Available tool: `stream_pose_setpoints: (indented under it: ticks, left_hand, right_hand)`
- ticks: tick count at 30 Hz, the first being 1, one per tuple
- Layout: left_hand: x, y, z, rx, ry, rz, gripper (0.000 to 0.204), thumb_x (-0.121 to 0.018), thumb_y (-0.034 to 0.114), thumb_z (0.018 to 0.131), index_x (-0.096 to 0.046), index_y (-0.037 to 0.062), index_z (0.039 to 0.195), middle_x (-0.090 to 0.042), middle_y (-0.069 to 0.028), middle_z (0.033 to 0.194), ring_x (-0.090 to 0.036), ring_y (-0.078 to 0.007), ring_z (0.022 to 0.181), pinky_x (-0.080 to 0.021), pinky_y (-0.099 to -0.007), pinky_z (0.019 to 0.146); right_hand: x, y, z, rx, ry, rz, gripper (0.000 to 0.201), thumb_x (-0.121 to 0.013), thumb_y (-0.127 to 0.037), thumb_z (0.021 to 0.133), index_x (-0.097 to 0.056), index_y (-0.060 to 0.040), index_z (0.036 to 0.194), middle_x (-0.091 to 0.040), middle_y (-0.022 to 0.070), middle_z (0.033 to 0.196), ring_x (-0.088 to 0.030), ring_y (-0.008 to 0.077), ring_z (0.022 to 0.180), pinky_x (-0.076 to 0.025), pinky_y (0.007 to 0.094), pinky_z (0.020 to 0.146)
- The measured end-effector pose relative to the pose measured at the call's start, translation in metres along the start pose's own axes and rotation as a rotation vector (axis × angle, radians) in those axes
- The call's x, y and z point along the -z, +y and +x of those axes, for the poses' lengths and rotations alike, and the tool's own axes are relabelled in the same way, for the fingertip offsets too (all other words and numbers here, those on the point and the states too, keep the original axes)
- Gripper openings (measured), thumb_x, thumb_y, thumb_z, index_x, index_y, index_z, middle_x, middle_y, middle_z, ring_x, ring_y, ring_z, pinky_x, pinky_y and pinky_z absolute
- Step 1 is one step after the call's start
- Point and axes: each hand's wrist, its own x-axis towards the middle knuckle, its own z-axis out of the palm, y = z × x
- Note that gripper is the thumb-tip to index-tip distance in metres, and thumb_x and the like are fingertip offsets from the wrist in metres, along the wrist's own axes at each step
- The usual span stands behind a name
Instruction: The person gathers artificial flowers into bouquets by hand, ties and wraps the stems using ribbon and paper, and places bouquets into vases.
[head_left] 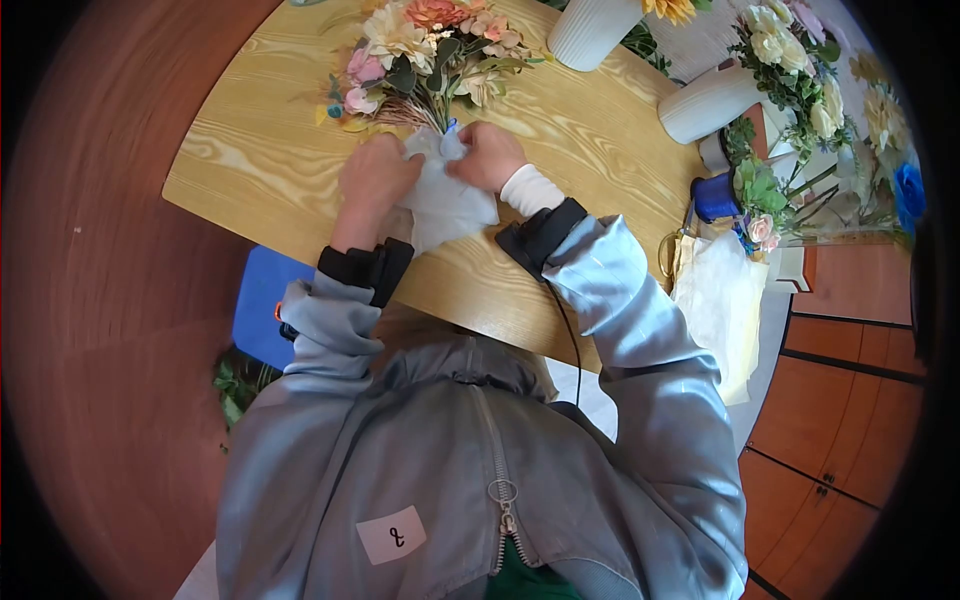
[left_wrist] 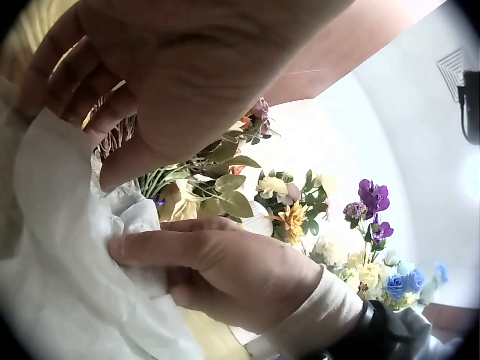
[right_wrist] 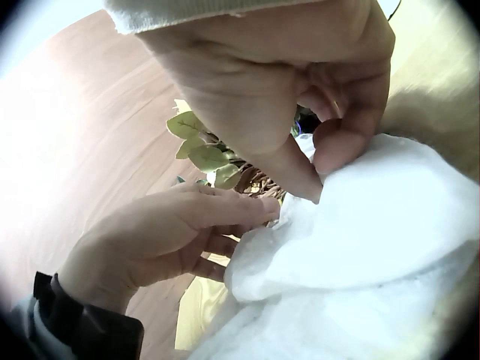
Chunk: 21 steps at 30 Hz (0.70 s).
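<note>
A bouquet of artificial flowers (head_left: pixel 430 45) lies on the wooden table, its stems wrapped in thin white paper (head_left: pixel 450 205). Blue ribbon (head_left: pixel 452 125) shows where the stems meet the paper. The left hand (head_left: pixel 380 180) is at the paper's left side; in the right wrist view that hand (right_wrist: pixel 165 232) has its fingers extended along the paper (right_wrist: pixel 360 232). The right hand (head_left: pixel 490 158) pinches the paper's upper edge between thumb and fingers, as the right wrist view shows of this hand (right_wrist: pixel 292 97). In the left wrist view the white paper (left_wrist: pixel 82 247) hangs between both hands.
White ribbed vases (head_left: pixel 595 30) with flowers stand at the back and right. A blue ribbon spool (head_left: pixel 715 198), scissors (head_left: pixel 668 255) and a stack of paper sheets (head_left: pixel 715 310) lie at the right edge. A blue stool (head_left: pixel 265 305) is below the table's left side.
</note>
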Motion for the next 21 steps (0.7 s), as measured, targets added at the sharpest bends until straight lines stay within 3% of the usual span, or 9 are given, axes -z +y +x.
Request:
stream_pose_setpoints:
  ticks: [3, 5, 9, 11, 13, 15, 17, 19, 21]
  left_hand:
    - [0.004, 0.001, -0.002, 0.032, -0.062, -0.022, 0.033, -0.061, 0.036, 0.065, -0.062, 0.0056, 0.080, -0.061, -0.0163, 0.087, -0.057, -0.0309, 0.085, -0.045, -0.0380, 0.071]
    - [0.000, -0.004, -0.002, 0.008, -0.027, -0.043, 0.032, -0.061, 0.035, 0.065, -0.063, 0.0053, 0.077, -0.061, -0.0162, 0.085, -0.057, -0.0312, 0.084, -0.046, -0.0383, 0.071]
    - [0.003, -0.015, 0.002, -0.014, -0.087, -0.050, 0.030, -0.062, 0.034, 0.065, -0.063, 0.0052, 0.074, -0.061, -0.0150, 0.083, -0.058, -0.0322, 0.079, -0.046, -0.0389, 0.068]
    - [0.004, -0.023, 0.005, -0.061, -0.122, -0.086, 0.030, -0.062, 0.032, 0.065, -0.062, 0.0040, 0.075, -0.062, -0.0149, 0.082, -0.059, -0.0300, 0.076, -0.047, -0.0371, 0.066]
    - [0.003, -0.031, 0.008, -0.112, -0.161, -0.118, 0.029, -0.063, 0.030, 0.065, -0.062, 0.0028, 0.076, -0.062, -0.0149, 0.081, -0.060, -0.0277, 0.073, -0.047, -0.0353, 0.064]
    - [0.003, -0.036, 0.011, -0.057, -0.225, -0.444, 0.035, -0.067, 0.025, 0.067, -0.056, -0.0006, 0.089, -0.060, -0.0076, 0.075, -0.056, -0.0131, 0.064, -0.044, -0.0260, 0.055]
    - [0.009, -0.032, 0.001, -0.040, -0.248, -0.488, 0.037, -0.068, 0.025, 0.068, -0.056, -0.0014, 0.091, -0.060, -0.0075, 0.077, -0.056, -0.0129, 0.066, -0.044, -0.0254, 0.056]
    - [0.012, -0.032, -0.006, -0.023, -0.272, -0.531, 0.039, -0.069, 0.026, 0.069, -0.056, -0.0023, 0.093, -0.060, -0.0074, 0.079, -0.056, -0.0127, 0.068, -0.044, -0.0248, 0.057]
    - [0.012, -0.037, -0.007, -0.056, -0.517, -0.592, 0.042, -0.069, 0.026, 0.069, -0.056, -0.0026, 0.097, -0.060, -0.0071, 0.083, -0.057, -0.0134, 0.072, -0.045, -0.0250, 0.060]
  right_hand:
    - [0.001, 0.007, 0.010, -0.057, -0.189, 0.072, 0.027, -0.066, -0.024, 0.057, -0.060, -0.0003, 0.067, -0.059, 0.0173, 0.066, -0.057, 0.0316, 0.062, -0.045, 0.0356, 0.060]
    - [-0.007, 0.020, 0.018, -0.072, -0.337, 0.353, 0.025, -0.067, -0.025, 0.058, -0.059, -0.0020, 0.061, -0.057, 0.0115, 0.058, -0.054, 0.0226, 0.052, -0.044, 0.0314, 0.053]
    - [0.002, 0.017, 0.016, -0.081, -0.419, 0.456, 0.022, -0.067, -0.024, 0.062, -0.058, -0.0034, 0.062, -0.055, 0.0050, 0.057, -0.050, 0.0129, 0.049, -0.042, 0.0262, 0.049]
    - [0.008, 0.014, 0.013, -0.074, -0.492, 0.470, 0.015, -0.065, -0.018, 0.071, -0.061, -0.0057, 0.079, -0.054, -0.0041, 0.063, -0.047, 0.0045, 0.051, -0.039, 0.0197, 0.045]
    - [0.013, 0.012, 0.010, -0.074, -0.512, 0.500, 0.015, -0.065, -0.018, 0.072, -0.060, -0.0061, 0.080, -0.053, -0.0048, 0.062, -0.046, 0.0039, 0.051, -0.038, 0.0190, 0.045]
    - [0.015, 0.013, 0.009, -0.076, -0.532, 0.531, 0.015, -0.065, -0.018, 0.072, -0.059, -0.0066, 0.080, -0.052, -0.0055, 0.062, -0.044, 0.0032, 0.051, -0.037, 0.0184, 0.044]
    - [0.014, 0.013, 0.009, -0.055, -0.524, 0.540, 0.020, -0.065, -0.021, 0.069, -0.059, -0.0040, 0.077, -0.055, 0.0004, 0.064, -0.050, 0.0088, 0.053, -0.042, 0.0225, 0.049]
    - [0.016, 0.012, 0.007, -0.053, -0.532, 0.564, 0.017, -0.064, -0.020, 0.072, -0.058, -0.0055, 0.079, -0.053, -0.0029, 0.062, -0.046, 0.0058, 0.051, -0.038, 0.0199, 0.046]
    - [0.022, 0.011, 0.004, -0.058, -0.535, 0.590, 0.015, -0.064, -0.018, 0.074, -0.058, -0.0069, 0.081, -0.051, -0.0062, 0.061, -0.042, 0.0029, 0.049, -0.034, 0.0172, 0.043]
